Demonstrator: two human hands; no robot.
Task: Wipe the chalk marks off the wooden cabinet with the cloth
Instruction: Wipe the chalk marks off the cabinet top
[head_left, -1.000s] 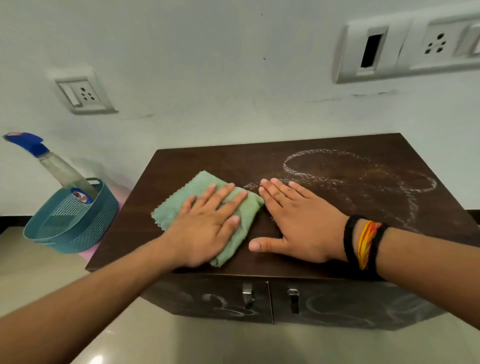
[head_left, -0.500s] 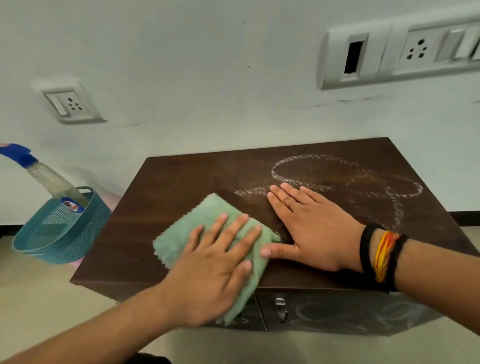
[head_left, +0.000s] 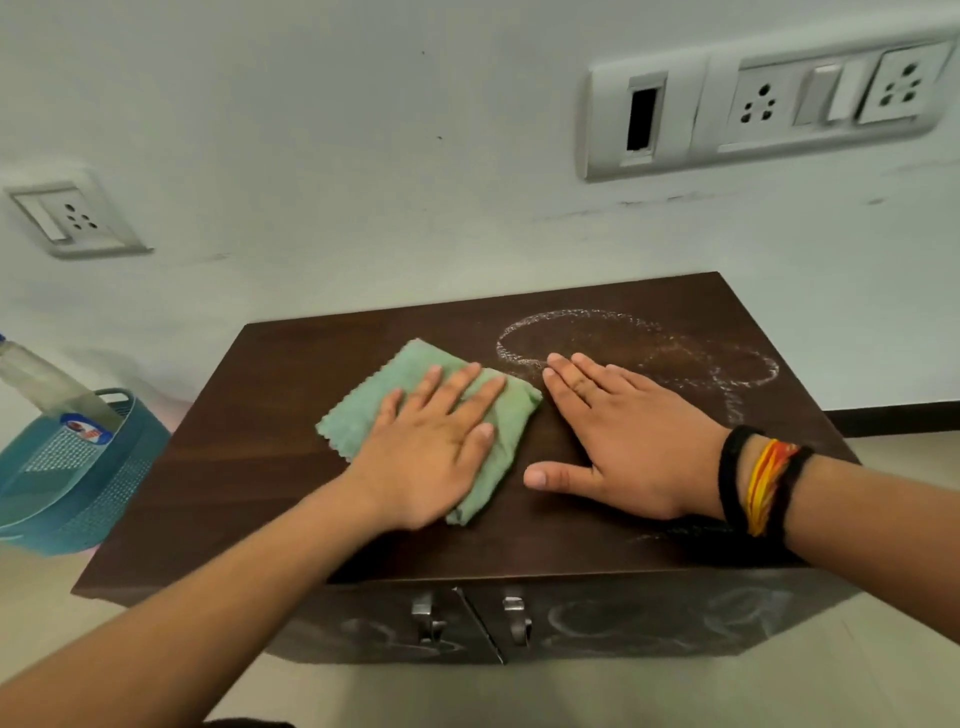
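Observation:
A low dark wooden cabinet (head_left: 249, 467) stands against the wall. White chalk loops (head_left: 639, 343) cover the right half of its top, and fainter chalk marks (head_left: 587, 621) show on its front doors. A folded green cloth (head_left: 374, 395) lies on the middle of the top. My left hand (head_left: 431, 447) presses flat on the cloth, fingers spread. My right hand (head_left: 618, 436) rests flat on the bare wood just right of the cloth, its fingertips at the edge of the chalk loops, holding nothing.
A blue plastic basket (head_left: 67, 483) with a spray bottle (head_left: 47, 387) in it sits on the floor left of the cabinet. Wall sockets (head_left: 769, 104) are above. Two metal door handles (head_left: 467, 616) are at the front.
My left hand has slid the cloth from the front edge back toward the middle of the top, after pulling it forward before. The right hand has stayed flat in place.

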